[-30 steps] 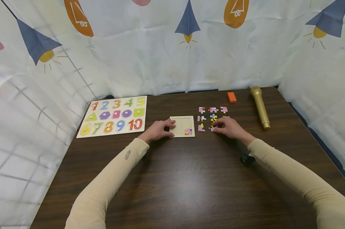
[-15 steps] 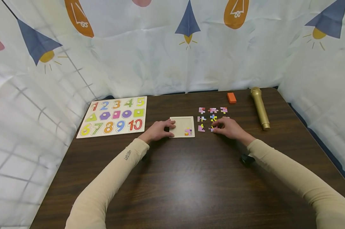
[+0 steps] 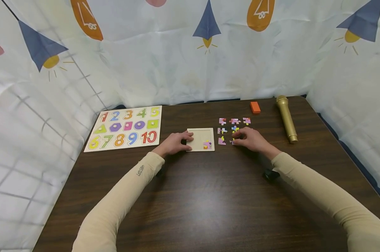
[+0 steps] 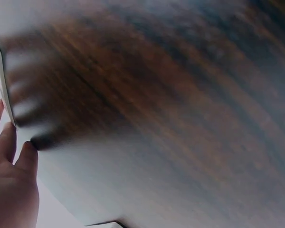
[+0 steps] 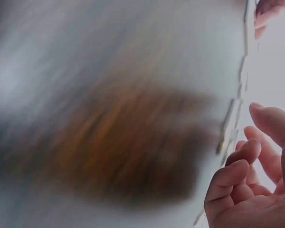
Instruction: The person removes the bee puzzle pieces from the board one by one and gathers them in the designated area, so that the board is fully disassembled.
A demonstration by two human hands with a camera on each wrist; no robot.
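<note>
In the head view, my left hand (image 3: 175,143) rests on the left edge of a small wooden puzzle tray (image 3: 198,149), fingers spread. One pink-and-yellow jigsaw piece (image 3: 207,144) lies in the tray's lower right corner. My right hand (image 3: 251,140) hovers low over the loose pieces to the right, fingertips by a bottom-row piece (image 3: 233,142) that they partly cover. The right wrist view shows that hand's thumb (image 5: 273,121) apart from the index finger, the other fingers curled, with nothing visible between them. Some pieces are hidden under the right hand.
Several loose pieces, including a top-row piece (image 3: 235,121), lie in rows right of the tray. A number-and-shape board (image 3: 123,128) lies at the left. An orange block (image 3: 255,107) and a gold microphone (image 3: 287,119) lie at the back right. A patterned curtain (image 3: 177,63) encloses the table.
My right hand has shifted slightly left over the loose pieces and covers more of the middle and bottom ones. The left hand and tray have stayed put.
</note>
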